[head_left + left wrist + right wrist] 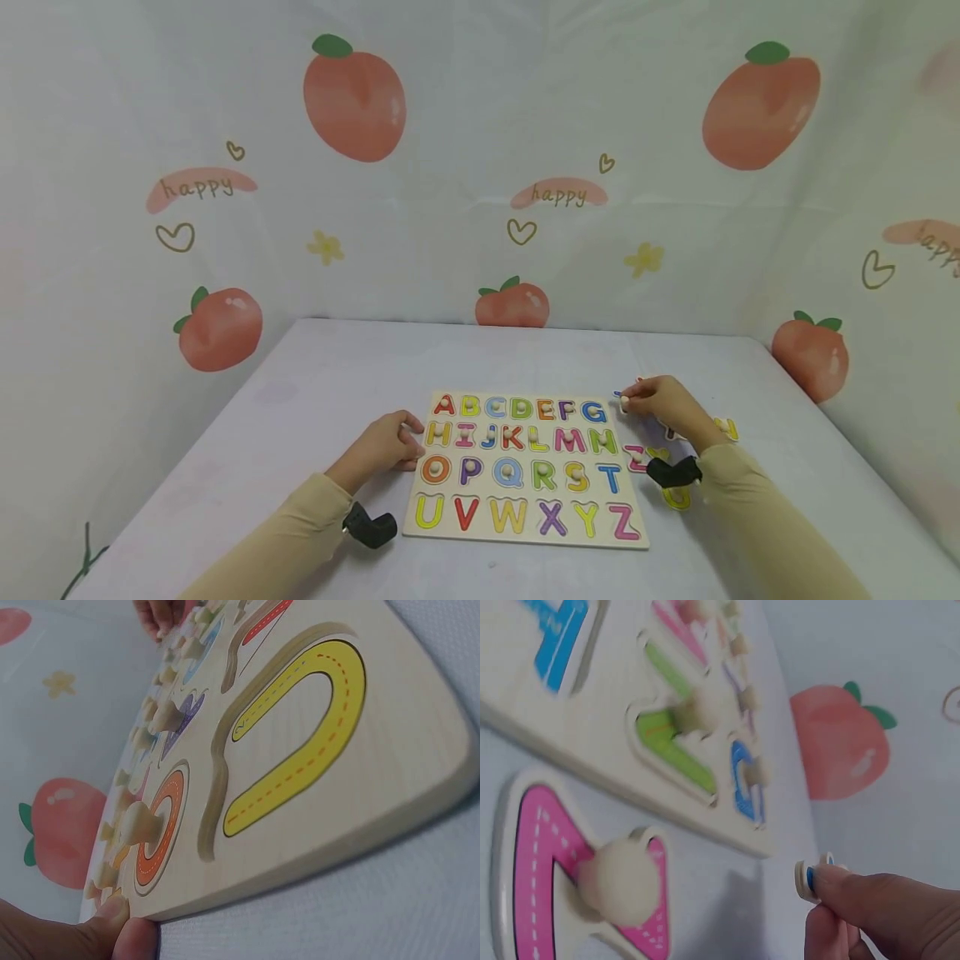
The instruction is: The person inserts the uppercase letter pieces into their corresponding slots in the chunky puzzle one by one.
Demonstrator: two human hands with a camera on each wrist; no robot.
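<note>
A wooden alphabet puzzle board point(487, 493) lies on the table, with knobbed letters in its upper rows. The T recess point(609, 478) and bottom-row recesses, such as the yellow U point(341, 697), hold no pieces. At the board's left edge, my left hand point(384, 443) grips the rim, its thumb point(112, 909) over the edge. Beyond the upper right corner, my right hand point(663, 404) pinches a small blue letter piece point(807, 879) between thumb and fingers; they cover most of it. A pink Z piece point(544, 847) lies beside the board's right edge.
Loose letter pieces lie right of the board, partly under my right arm: a yellow one point(677, 498), a yellow W-like one point(726, 428) and several others. A white cloth with printed peaches point(512, 305) hangs behind the table.
</note>
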